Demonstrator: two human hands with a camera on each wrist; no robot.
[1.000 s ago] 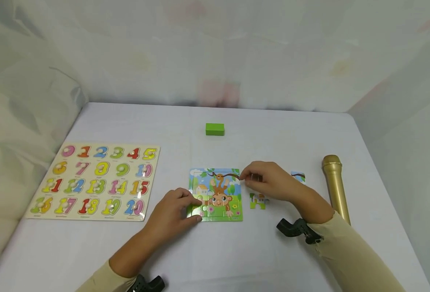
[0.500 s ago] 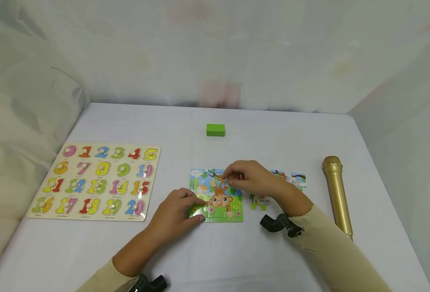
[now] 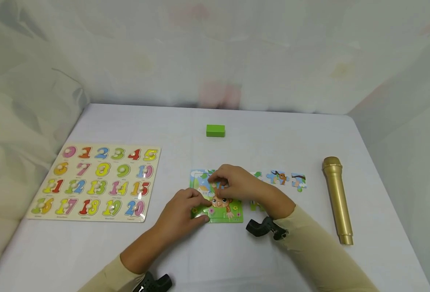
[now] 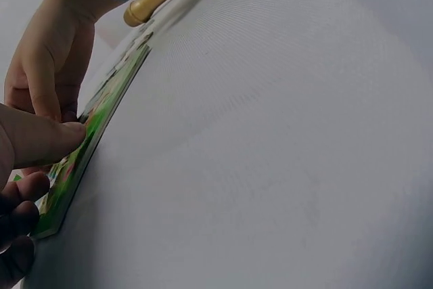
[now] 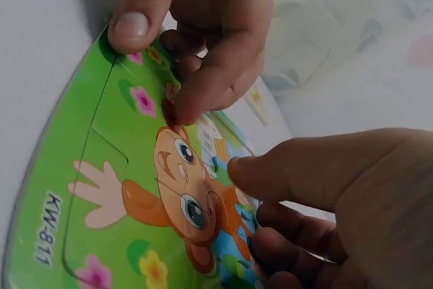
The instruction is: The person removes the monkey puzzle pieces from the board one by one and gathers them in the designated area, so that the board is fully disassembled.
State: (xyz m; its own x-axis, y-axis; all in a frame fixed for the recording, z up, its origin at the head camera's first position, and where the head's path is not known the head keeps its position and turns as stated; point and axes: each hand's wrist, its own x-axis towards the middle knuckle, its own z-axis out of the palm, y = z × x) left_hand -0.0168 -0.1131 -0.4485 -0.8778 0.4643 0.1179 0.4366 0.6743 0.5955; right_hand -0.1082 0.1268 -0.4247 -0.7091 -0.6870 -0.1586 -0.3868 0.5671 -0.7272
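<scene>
A small monkey jigsaw puzzle (image 3: 233, 218) in its board lies flat at the middle of the table. My left hand (image 3: 180, 211) rests at its left side, thumb and index fingertip touching the picture by the monkey's arm. Above the upper part bends my right hand (image 3: 240, 184), its thumb and index fingertips apart on the surface. In the right wrist view the monkey's face and the "KW-811" print on the puzzle (image 5: 44, 235) show, with the left hand (image 5: 223, 32) opposite. The right hand hides the puzzle's upper right.
Several loose jigsaw pieces (image 3: 278, 177) lie right of the puzzle, some partly behind the right wrist. A gold microphone (image 3: 337, 200) lies farther right. A number peg board (image 3: 94, 182) is on the left, and a green block (image 3: 215, 131) sits toward the back.
My right hand has slid left across the puzzle from its upper right edge, uncovering loose pieces and the microphone's lower end. The left hand has moved slightly right over the puzzle.
</scene>
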